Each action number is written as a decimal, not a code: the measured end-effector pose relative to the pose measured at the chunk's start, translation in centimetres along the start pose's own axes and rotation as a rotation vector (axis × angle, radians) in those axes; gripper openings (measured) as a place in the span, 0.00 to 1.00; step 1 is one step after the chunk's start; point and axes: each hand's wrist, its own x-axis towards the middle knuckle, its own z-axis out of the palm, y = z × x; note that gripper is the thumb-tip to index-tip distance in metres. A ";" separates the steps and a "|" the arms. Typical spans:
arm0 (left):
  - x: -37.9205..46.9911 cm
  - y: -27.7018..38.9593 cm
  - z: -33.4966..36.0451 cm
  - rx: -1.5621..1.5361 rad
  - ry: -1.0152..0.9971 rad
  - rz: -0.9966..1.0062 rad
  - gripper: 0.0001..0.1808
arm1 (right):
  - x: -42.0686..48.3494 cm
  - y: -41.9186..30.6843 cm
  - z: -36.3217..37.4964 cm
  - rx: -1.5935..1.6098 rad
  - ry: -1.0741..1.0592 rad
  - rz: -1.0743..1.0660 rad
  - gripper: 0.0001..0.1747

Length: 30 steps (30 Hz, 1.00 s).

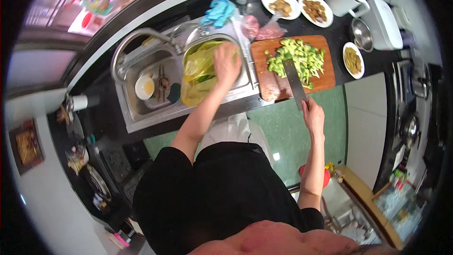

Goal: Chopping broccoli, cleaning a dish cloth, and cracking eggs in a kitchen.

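Observation:
My right hand (313, 116) grips the handle of a cleaver (294, 79), whose broad blade lies over the near edge of chopped green vegetable pieces (300, 56). These are heaped on a wooden cutting board (263, 86) right of the sink. My left hand (227, 64) reaches down into the right-hand sink basin, its fingers at a yellow plastic bag (200, 60) that lines the basin and has some green scraps in it. Whether those fingers hold anything is hidden.
The left basin (136, 108) holds a white bowl (144, 87) under a curved faucet (118, 51). Behind the board lie bags of pinkish minced meat (270, 31) and plates of food (316, 10). A blue cloth (218, 12) sits behind the sink, a small plate (353, 61) to the right.

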 end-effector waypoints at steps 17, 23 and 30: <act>-0.6 -20.1 -13.1 0.164 -0.559 -0.291 0.23 | -5.3 -13.8 8.9 0.062 -0.332 -0.412 0.14; -1.3 -22.3 -23.2 -0.061 -0.666 -0.331 0.20 | -4.6 -23.7 15.9 0.554 -0.768 -0.191 0.10; -6.2 -28.8 -27.6 -0.112 -0.652 -0.467 0.17 | -0.8 -38.9 29.0 0.928 -0.950 0.041 0.05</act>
